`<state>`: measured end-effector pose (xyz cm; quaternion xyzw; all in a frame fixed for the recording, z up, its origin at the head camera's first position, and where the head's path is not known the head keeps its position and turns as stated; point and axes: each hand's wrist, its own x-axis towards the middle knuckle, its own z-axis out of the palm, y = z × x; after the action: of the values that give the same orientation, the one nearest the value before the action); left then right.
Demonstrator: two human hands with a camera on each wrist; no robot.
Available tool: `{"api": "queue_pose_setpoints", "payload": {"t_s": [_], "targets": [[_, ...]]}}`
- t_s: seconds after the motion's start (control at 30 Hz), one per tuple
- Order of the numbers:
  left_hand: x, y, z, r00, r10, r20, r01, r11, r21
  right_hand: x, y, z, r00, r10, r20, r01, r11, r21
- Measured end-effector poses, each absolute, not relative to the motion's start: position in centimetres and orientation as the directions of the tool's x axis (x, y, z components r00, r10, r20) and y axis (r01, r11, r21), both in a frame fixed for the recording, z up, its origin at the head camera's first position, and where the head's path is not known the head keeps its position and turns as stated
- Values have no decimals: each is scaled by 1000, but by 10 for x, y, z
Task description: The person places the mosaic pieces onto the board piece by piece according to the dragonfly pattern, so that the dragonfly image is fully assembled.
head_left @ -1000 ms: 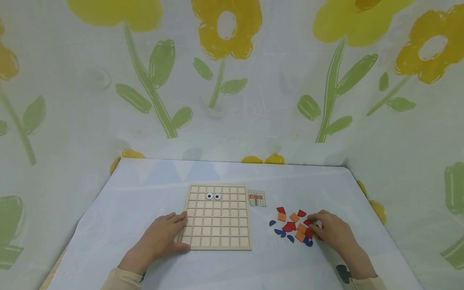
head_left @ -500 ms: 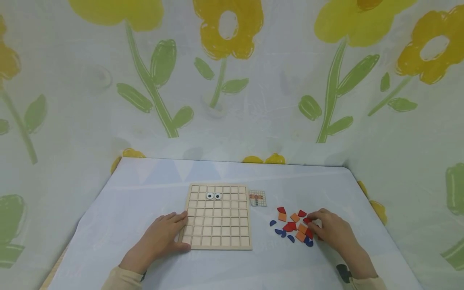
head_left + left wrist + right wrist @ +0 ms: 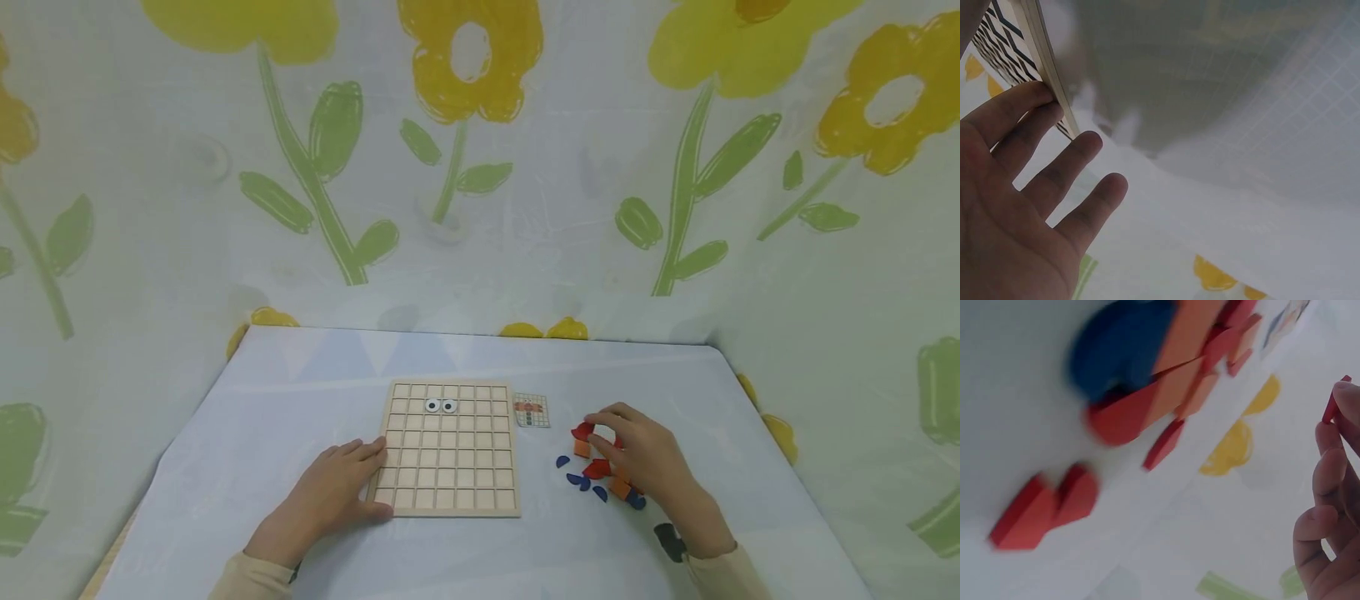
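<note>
My left hand (image 3: 333,492) lies along the left side of a wooden grid board (image 3: 447,458), fingers loosely extended. In the left wrist view fingertips touch the board's edge (image 3: 1041,50). Two round eye pieces (image 3: 441,406) sit in upper cells of the board. My right hand (image 3: 648,454) is raised over the pile of coloured pieces. Between thumb and finger it pinches a small red piece (image 3: 1336,403), seen nearly edge-on in the right wrist view. Orange squares (image 3: 582,448), blue half-circles (image 3: 600,493) and red quarter-circles (image 3: 597,469) lie below, partly hidden by the hand.
A small printed grid card (image 3: 532,411) lies just right of the board. The pieces are scattered on the white tablecloth (image 3: 300,375). A flower-printed curtain (image 3: 555,192) stands behind and beside the table.
My right hand has moved left and lifted a red piece from the right side of the pile. My left hand stays at the board's edge.
</note>
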<state>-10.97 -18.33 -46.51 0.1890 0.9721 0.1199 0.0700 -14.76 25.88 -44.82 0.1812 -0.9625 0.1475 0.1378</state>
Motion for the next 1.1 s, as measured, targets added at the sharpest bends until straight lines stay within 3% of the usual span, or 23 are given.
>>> {"api": "queue_pose_setpoints", "payload": {"t_s": [0.57, 1.1], "targets": [[-111, -183, -468, -918, 388, -85, 357, 899, 255, -180, 164, -441, -724, -524, 449, -668, 694, -267], [-111, -185, -466, -916, 387, -107, 350, 900, 259, -211, 80, -442, -702, -671, 238, -711, 676, -192]]}}
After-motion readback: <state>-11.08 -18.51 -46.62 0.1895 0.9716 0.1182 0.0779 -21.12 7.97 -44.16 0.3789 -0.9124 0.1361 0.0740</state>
